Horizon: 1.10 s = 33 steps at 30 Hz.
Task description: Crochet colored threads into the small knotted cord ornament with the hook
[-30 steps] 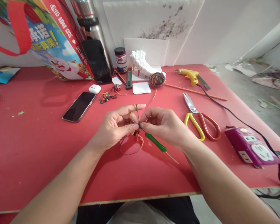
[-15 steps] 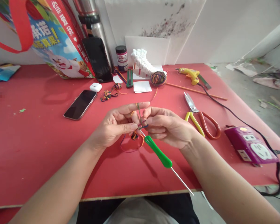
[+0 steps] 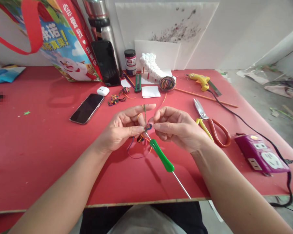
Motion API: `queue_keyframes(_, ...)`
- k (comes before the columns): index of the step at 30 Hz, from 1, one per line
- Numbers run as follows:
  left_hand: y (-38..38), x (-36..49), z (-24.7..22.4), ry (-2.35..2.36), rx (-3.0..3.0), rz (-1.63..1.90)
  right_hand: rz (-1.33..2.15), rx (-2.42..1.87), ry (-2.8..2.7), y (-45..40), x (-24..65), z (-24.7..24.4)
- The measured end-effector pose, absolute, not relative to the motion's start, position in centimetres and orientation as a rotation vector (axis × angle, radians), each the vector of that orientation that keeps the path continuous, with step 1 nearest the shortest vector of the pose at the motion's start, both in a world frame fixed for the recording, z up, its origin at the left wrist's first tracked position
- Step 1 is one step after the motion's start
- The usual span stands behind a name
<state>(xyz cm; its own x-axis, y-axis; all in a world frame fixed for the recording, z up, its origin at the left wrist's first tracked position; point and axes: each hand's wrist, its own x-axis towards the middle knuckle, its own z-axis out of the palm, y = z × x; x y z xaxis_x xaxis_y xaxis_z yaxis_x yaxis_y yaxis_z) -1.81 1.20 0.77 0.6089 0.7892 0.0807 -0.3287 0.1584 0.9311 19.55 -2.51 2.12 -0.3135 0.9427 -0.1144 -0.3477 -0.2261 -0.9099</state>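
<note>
My left hand (image 3: 122, 128) pinches a small crocheted piece (image 3: 149, 126) of dark multicoloured yarn between thumb and fingers. A green strand (image 3: 145, 113) runs up from it over the raised left index finger. The green-handled crochet hook (image 3: 162, 156) has its tip at the work by the left thumb; its handle slants down to the right, outside the right hand's grasp. My right hand (image 3: 177, 128) is closed, thumb and fingertips at the piece's right edge. Under the left fingers hangs a dark yarn bundle (image 3: 140, 139), with a loose purple and orange loop below.
Scissors (image 3: 205, 120), a purple power socket (image 3: 261, 154) and a yellow glue gun (image 3: 199, 80) lie to the right. Behind my hands sit a yarn ball (image 3: 167, 83), a white paper pad (image 3: 150, 91) and a green cutter (image 3: 138, 83). A phone (image 3: 87, 109) lies left.
The right fingers have drawn slightly right of the left fingertips, exposing more of the crocheted piece. The hook's handle has swung a little left and up. The camera view has shifted slightly.
</note>
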Motion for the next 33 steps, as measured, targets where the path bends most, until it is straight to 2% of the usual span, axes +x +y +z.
queue_keyframes(11, 1.1, -1.4, 0.6, 0.479, 1.091, 0.868, 1.606, -0.811, -1.139, -2.9, 18.8, 1.3)
queue_keyframes(16, 1.1, -1.2, 1.1, 0.565, 0.998, 0.904, 1.451, -0.881, -1.315, -3.1, 19.0, 1.5)
queue_keyframes(19, 1.1, -1.1, 1.4, 0.6, 0.968, 0.921, 1.291, -0.904, -1.45, -3.2, 19.1, 1.5)
queue_keyframes(27, 1.0, -1.1, 1.6, 0.648, 0.975, 0.914, 0.608, -0.813, -1.815, -3.9, 18.9, 1.4)
queue_keyframes(33, 0.6, -0.8, 1.7, 0.611, 1.011, 0.975, 0.395, -0.877, -1.825, -4.3, 18.7, 1.7)
